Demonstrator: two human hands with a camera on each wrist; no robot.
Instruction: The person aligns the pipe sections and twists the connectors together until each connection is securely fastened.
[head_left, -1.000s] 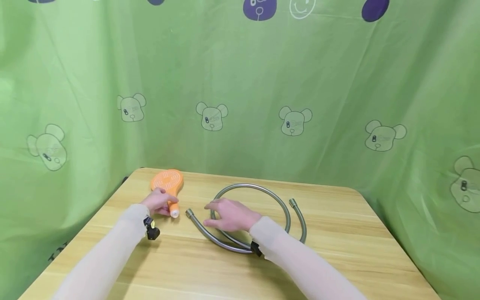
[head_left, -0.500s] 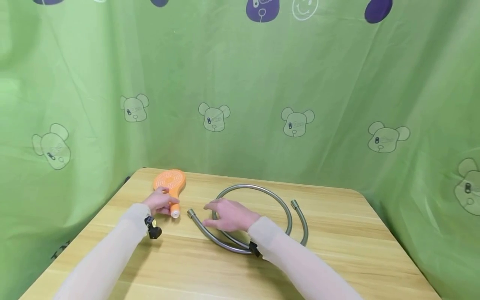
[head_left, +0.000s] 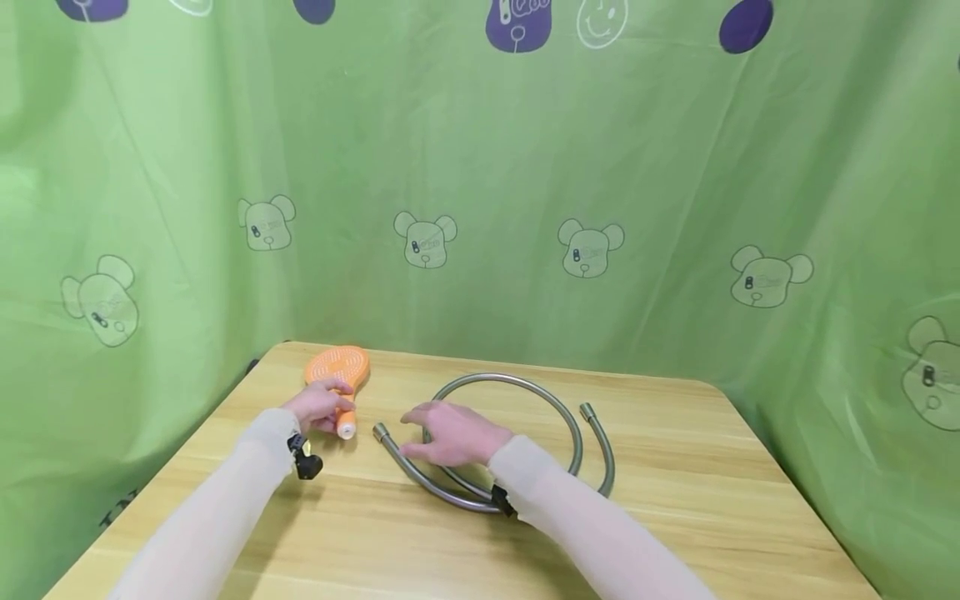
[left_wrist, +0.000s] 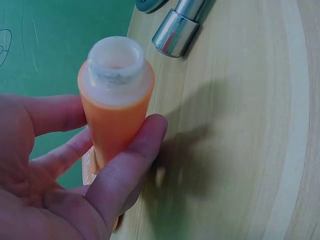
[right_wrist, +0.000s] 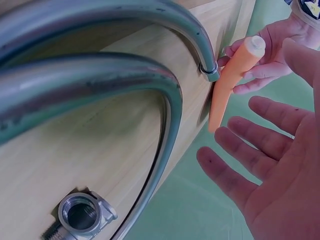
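Note:
An orange shower head (head_left: 339, 364) with a white-dotted round face lies at the back left of the table. My left hand (head_left: 318, 406) pinches its handle (left_wrist: 114, 125) between thumb and fingers, and the white, hollow end of the handle faces the left wrist camera. A grey metal shower hose (head_left: 551, 400) lies in a loop at the middle. Over the hose's left side hovers my right hand (head_left: 456, 433), fingers spread and holding nothing. One hose end (head_left: 381, 432) lies between my hands; the other end (head_left: 587, 411) points toward the back right.
In the right wrist view, a metal fitting (right_wrist: 80, 215) with a threaded round opening rests on the wood; the head view hides it. A wooden table (head_left: 697, 467) carries everything. Green patterned curtains (head_left: 495, 308) surround the table's back and sides.
My right hand has shifted slightly left, toward the near hose end. The left hand keeps its hold on the shower head, and the head camera has tilted a little.

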